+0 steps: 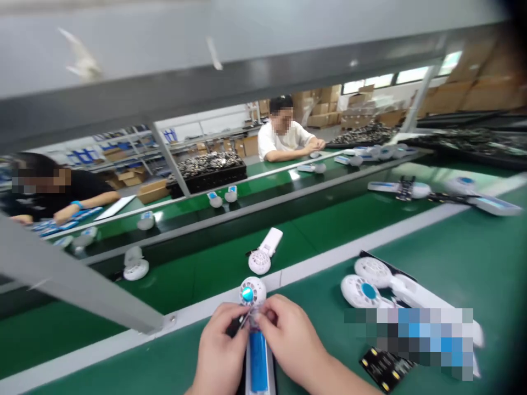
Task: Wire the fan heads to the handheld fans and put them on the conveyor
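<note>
One broad, smooth green surface [164, 365] fills the foreground, edged by a straight pale metal strip [325, 258]; beyond it runs a glossy green belt [321, 225] with a white piece [267, 249] lying on it. On the right of the surface, two similar white pieces with round, vented heads lie close together, partly pixelated.

Two bare hands meet near the bottom centre. The left hand [222, 348] and right hand [294, 340] both have a closed, pinching grip on the narrow neck of a white handheld unit [270, 373]. The unit is directly in front of the person, its round head [259, 284] pointing away and its long handle towards the viewer. Its casing looks like hard, moulded plastic, with slots ringing the head.

The step in hand appears to be fine fingertip work at the neck; whether a small part is pinched there is hidden. The next move seems to call for light, even pressure, with head and handle kept in line.

Smaller still are a flat black circuit board [385, 370] with yellow spots, a shiny blue strip [258, 356] along the handle, and a blue disc [247, 294] on the head.
</note>
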`<state>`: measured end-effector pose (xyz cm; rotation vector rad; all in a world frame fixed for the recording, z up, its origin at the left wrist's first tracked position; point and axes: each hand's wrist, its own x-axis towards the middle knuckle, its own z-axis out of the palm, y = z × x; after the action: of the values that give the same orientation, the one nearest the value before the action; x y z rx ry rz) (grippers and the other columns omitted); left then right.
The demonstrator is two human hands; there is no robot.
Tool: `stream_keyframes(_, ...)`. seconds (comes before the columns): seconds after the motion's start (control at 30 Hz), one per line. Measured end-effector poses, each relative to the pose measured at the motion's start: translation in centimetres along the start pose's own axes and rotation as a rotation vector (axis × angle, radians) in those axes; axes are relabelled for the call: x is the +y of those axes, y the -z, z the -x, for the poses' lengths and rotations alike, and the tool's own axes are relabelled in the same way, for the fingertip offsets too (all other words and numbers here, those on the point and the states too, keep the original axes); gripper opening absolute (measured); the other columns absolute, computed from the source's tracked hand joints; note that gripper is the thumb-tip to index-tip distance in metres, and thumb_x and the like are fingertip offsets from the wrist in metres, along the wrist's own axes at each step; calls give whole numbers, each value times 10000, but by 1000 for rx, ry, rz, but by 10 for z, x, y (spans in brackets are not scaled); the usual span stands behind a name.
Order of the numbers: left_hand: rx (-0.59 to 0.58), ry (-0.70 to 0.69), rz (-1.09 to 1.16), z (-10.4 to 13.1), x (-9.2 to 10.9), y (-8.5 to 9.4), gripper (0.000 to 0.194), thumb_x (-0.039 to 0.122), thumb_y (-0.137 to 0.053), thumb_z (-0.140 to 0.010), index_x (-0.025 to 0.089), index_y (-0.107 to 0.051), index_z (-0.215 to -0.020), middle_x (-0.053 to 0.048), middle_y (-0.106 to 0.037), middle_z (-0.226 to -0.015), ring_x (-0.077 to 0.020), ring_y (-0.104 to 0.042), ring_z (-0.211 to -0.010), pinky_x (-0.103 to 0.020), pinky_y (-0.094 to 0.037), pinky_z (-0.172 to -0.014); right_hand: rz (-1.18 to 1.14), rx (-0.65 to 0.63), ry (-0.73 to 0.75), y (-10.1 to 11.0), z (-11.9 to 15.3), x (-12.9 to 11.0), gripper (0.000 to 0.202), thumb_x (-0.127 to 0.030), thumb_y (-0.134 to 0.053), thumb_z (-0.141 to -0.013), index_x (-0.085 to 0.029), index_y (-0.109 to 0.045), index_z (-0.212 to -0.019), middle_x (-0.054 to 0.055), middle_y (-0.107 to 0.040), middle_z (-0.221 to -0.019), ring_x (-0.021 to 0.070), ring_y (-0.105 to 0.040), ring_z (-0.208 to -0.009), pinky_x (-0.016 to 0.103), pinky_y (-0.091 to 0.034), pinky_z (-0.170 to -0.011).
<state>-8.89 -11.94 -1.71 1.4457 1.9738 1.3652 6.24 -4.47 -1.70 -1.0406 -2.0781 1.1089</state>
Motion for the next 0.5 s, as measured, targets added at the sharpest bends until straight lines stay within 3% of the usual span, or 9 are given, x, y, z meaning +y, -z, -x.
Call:
stream_keyframes(0.07, 187, 188, 91, -24, 0, 12, 209, 239, -670, -785, 154, -724, -968, -99, -745, -932, -230, -716, -835, -341, -584, -764, -35, 32, 58, -1, 2, 9, 155, -240, -531, -861, -205, -639, -967, 34, -640, -904, 177, -614, -831, 288, -473, -775)
stream_keyframes(0.1, 277, 220, 117, -35, -1, 22, 282, 258, -673, -780, 141, -702, -1035, -116, -744, -981, -237, -717, -867, -349, -579, -784, -39, 33, 77, -1, 3, 15, 202, -262, -526, -869, -202, -628, -1032, 46, -636, -948, 185, -617, -866, 300, -484, -811)
stream_keyframes(0.17, 413, 186, 108, -47, -4, 50, 449, 301, -667, -786, 154, -623, -1207, -131, -698, -1170, -234, -687, -1025, -338, -552, -873, -31, 4, 84, -3, 4, 26, 244, -308, -512, -882, -199, -617, -1074, 59, -629, -972, 194, -625, -879, 313, -504, -826)
stream_keyframes(0.23, 516, 131, 32, -38, -8, 83, 503, 356, -677, -776, 191, -597, -1243, -108, -642, -1283, -228, -629, -1146, -319, -511, -951, -22, -26, 90, -5, 5, 34, 257, -336, -496, -892, -206, -615, -1079, 62, -628, -975, 197, -634, -876, 313, -522, -819)
stream_keyframes(0.33, 741, 128, -225, -1, -17, 135, 293, 426, -641, -779, 186, -682, -941, -81, -715, -1019, -253, -661, -1002, -347, -513, -912, -2, -51, 111, -9, 6, 38, 257, -344, -487, -893, -222, -620, -1077, 58, -634, -978, 194, -642, -861, 302, -540, -787)
stream_keyframes(0.4, 916, 208, -409, 13, -24, 168, 299, 424, -520, -851, 162, -652, -908, -54, -677, -779, -248, -667, -818, -363, -537, -775, 14, -67, 125, -11, 5, 36, 252, -337, -484, -892, -231, -623, -1074, 53, -639, -976, 194, -643, -849, 295, -545, -754)
stream_keyframes(0.5, 926, 303, -591, -8, -31, 204, 358, 388, -394, -955, 120, -630, -963, -41, -642, -750, -227, -652, -738, -350, -537, -653, 30, -75, 133, -13, 5, 31, 240, -318, -476, -895, -238, -619, -1070, 48, -641, -970, 195, -642, -849, 294, -539, -741)
